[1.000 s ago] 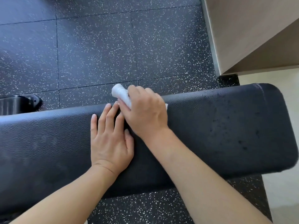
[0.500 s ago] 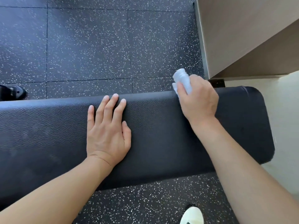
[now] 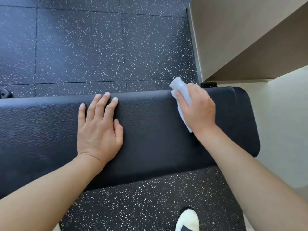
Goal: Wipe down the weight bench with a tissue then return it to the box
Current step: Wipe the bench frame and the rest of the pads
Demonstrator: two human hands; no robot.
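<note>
Right-hand fingers (image 3: 180, 97) curl around a white tissue (image 3: 181, 90), pressing it on the far edge of the black padded weight bench (image 3: 150, 130) near its right end. The left hand (image 3: 98, 129) lies flat mid-bench, fingers straight, holding nothing. Speckled black floor (image 3: 100, 47) surrounds; 1 white shoe (image 3: 187, 220) shows below.

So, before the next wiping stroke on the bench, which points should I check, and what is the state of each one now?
1. Right hand grips the tissue: ok.
2. Tissue touches the bench pad: ok.
3. Left hand rests flat on the pad, steadying it: ok.
4. Left hand is apart from the tissue: ok.
5. Pad end at the right, beyond the tissue, already wiped: cannot tell.
6. Tissue box in reach for the return: cannot tell, none in view.
</note>
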